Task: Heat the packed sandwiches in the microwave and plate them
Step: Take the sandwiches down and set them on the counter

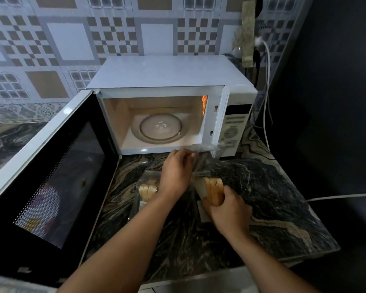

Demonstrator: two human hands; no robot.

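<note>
**Unwrapping a sandwich at the open microwave**

The right hand's (pixel 227 210) fingers curl round the sandwich (pixel 211 190), steadying it, while the left hand's (pixel 174 171) fingers pinch the clear wrapper (pixel 203 159), probably to peel it away. A second packed sandwich (pixel 147 190) lies on the tabletop (pixel 273 187) just left. Beyond, the microwave (pixel 167 75) stands with its door (pixel 57 166) open and its turntable (pixel 160 129) bare.

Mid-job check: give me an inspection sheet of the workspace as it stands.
Surface: dark marbled counter.
Job's things: microwave door open, turntable bare; one sandwich in hand, packed sandwich lying on counter.
Clutter: nothing seen.
Hands: left hand pulls clear wrapper; right hand grips the sandwich.
Cables: white cable at right; plug on wall.
Surroundings: patterned tiled wall.
</note>
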